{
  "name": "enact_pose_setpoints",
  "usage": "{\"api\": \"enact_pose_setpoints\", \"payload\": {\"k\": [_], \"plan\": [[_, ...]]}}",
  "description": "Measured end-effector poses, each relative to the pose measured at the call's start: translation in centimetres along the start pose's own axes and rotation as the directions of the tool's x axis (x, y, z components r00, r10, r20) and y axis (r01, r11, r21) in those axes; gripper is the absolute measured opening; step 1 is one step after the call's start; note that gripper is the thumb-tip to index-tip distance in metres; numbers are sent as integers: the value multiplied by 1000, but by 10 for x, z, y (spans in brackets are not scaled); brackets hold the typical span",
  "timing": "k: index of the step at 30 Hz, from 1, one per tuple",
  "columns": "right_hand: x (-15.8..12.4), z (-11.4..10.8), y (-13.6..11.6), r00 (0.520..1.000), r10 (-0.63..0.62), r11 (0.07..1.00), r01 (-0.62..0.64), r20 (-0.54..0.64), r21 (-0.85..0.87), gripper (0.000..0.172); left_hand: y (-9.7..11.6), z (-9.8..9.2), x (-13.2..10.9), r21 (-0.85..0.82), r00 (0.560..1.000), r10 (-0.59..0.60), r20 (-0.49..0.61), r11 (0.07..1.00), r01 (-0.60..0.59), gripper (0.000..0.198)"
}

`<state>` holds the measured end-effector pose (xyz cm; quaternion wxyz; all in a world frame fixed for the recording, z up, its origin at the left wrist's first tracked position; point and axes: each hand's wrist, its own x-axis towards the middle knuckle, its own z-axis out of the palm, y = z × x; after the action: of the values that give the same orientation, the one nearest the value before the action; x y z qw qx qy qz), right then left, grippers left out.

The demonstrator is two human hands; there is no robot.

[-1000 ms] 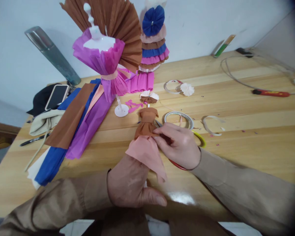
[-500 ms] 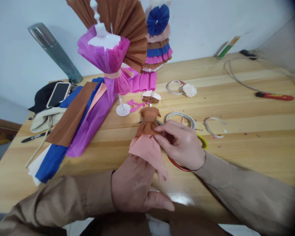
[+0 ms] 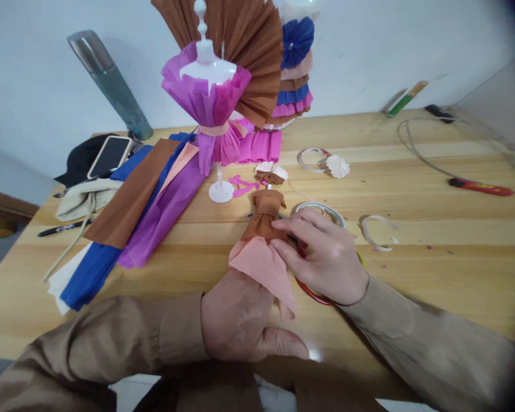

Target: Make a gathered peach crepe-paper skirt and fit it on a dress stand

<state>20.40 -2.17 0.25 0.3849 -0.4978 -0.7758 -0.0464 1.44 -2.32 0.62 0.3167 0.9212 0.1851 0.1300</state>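
A small doll dress of crepe paper, with a brown bodice (image 3: 268, 214) and a peach skirt (image 3: 261, 263), lies on the table in front of me. My right hand (image 3: 326, 254) pinches the right edge of the dress where brown meets peach. From below, my left hand (image 3: 240, 315) reaches under the peach skirt, palm down. Its thumb is stretched out to the right, while its other fingers are hidden by the paper. Beneath my right hand, red-handled scissors (image 3: 315, 294) and a roll of tape (image 3: 337, 213) are partly covered.
Behind stands a white mannequin (image 3: 210, 71) in a purple paper dress with a brown pleated fan (image 3: 261, 63). Folded crepe paper (image 3: 131, 200), a phone (image 3: 110, 157) and a bottle (image 3: 115, 86) are at left. A glue gun's or tool's red handle (image 3: 480, 186) trails a cable at right.
The view has shifted slightly, so most things appear a little further right. Both hands keep nearly the same pose on the dress.
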Motion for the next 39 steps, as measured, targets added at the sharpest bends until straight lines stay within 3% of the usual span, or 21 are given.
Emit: {"api": "enact_pose_setpoints", "payload": {"k": [5,10,17,25,32,39], "plan": [[12,0,-7,990,-123,983,132,74,-128,16,-1,1,4,-93,998,12,-58,996,-17,72],[18,6,-10,982,-175,975,182,66,-130,22,-1,2,4,-95,1000,-21,-17,995,19,68],[18,9,-7,996,-57,997,53,67,51,17,0,-5,0,-123,996,-5,-92,992,-7,52],[23,8,-13,990,41,972,-71,133,225,16,3,-5,3,-18,997,-64,-43,998,63,32],[23,8,-14,979,112,950,-156,171,271,16,-12,1,13,-74,983,132,-129,987,-142,55],[21,12,-15,980,120,944,-162,160,287,16,-15,-1,18,-80,982,143,-125,985,-154,68]]}}
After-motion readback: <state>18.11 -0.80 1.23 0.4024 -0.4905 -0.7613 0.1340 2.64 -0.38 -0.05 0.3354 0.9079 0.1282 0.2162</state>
